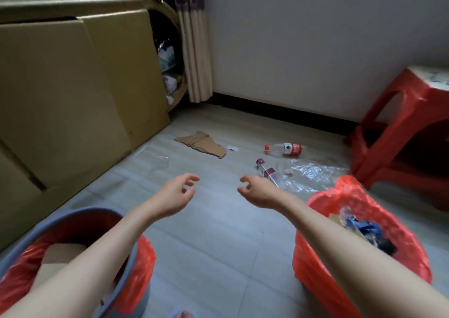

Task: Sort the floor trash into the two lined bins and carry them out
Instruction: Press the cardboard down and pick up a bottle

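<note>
My left hand [175,197] and my right hand [257,191] reach forward over the grey floor, both empty with loosely curled, spread fingers. At lower left stands a grey bin with a red liner [139,264], holding cardboard pieces. At lower right a second bin is wrapped in a red liner [315,264] and holds mixed trash, some of it blue. Ahead on the floor lie a torn cardboard scrap [201,144], a clear bottle with a red label [284,149], a smaller bottle with a purple cap [266,170], crumpled clear plastic film [313,175] and a small white paper bit [233,148].
Large cardboard boxes [63,94] line the left side. A round basket of clutter [173,60] and a curtain [196,57] fill the far corner. A red plastic stool [398,133] stands at right against the white wall. A faint clear plastic piece [161,163] lies near the boxes.
</note>
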Tool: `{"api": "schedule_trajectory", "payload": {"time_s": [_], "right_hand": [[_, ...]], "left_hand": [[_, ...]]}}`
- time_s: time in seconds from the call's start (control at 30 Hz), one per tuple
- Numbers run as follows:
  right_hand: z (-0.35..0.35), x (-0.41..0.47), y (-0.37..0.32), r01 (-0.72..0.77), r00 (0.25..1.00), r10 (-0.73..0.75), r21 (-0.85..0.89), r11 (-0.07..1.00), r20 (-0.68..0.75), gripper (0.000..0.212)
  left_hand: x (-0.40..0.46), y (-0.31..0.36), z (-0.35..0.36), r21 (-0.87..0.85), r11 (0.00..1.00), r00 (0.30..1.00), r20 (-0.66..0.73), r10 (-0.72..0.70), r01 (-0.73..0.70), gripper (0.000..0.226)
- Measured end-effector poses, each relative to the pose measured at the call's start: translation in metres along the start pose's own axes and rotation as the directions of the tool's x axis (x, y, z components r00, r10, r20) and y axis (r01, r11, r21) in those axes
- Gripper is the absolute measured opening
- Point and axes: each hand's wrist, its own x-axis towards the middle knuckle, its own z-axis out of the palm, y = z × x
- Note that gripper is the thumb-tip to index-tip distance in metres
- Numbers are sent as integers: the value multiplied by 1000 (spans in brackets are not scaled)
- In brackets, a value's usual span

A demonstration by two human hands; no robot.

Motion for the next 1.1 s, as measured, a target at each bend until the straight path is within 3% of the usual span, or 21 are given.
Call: {"api": "schedule_trajectory", "payload": {"time_s": [0.17,0.33,0.5,0.6,0.83,1.0,1.1], "right_hand": [[25,127,36,-63,995,64,-19,998,79,48],[75,245,87,-121,991,124,-48,991,59,46],[141,304,124,-131,949,169,-155,979,265,51],[149,345,127,-133,944,181,-182,974,275,64],[153,431,155,-251,892,332,-275,928,306,124],[159,438,158,-269,874,340,-238,933,347,130],[160,442,159,-276,865,348,-236,932,361,130]], "left_hand": [[103,-60,52,101,993,992,100,-77,67,37],[195,-136,120,167,973,981,82,-174,159,40],[222,-188,162,312,925,936,202,-289,218,44],[253,-214,161,321,917,932,192,-306,235,48],[350,-239,176,357,898,944,105,-312,257,58],[409,-219,194,322,904,938,105,-329,281,65],[451,-202,193,408,901,969,124,-214,147,67]]}}
